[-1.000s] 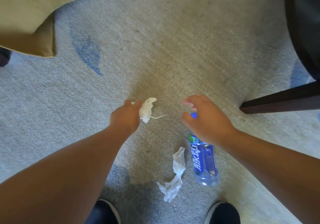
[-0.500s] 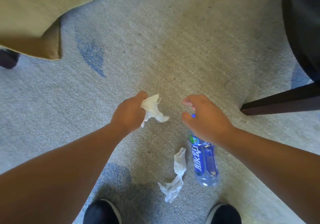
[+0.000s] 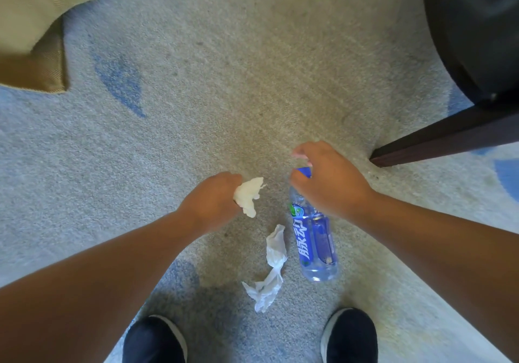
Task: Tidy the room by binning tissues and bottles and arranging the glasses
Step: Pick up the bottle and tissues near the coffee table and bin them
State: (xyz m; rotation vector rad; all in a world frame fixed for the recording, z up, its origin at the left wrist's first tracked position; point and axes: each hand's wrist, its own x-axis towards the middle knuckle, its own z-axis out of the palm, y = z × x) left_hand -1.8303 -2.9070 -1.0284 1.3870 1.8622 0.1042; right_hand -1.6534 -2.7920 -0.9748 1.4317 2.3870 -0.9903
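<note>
View: head, looking down at the floor.
Left hand [image 3: 213,197]: just below centre, fingers curled tight round a wad [image 3: 248,195] of white tissue, which sticks out at the hand's 3 o'clock side.
Right hand [image 3: 328,180]: at 3 o'clock of the left one, fingers loosely bent over the bottle's blue cap; grip or mere hover, cannot tell.
Bottle [image 3: 314,244]: clear with a blue label, flat on the carpet [image 3: 224,82], cap towards 12 o'clock, base towards 6.
Loose tissue [image 3: 269,270]: crumpled on the carpet, just beside the bottle at its 9 o'clock, apart from both hands.
Shoes [image 3: 154,340]: dark pair at 6 o'clock, one each side of the loose tissue.
Dark leg [image 3: 449,135]: at 3 o'clock, foot on the carpet.
Tan fabric [image 3: 28,11]: at 10 o'clock.
</note>
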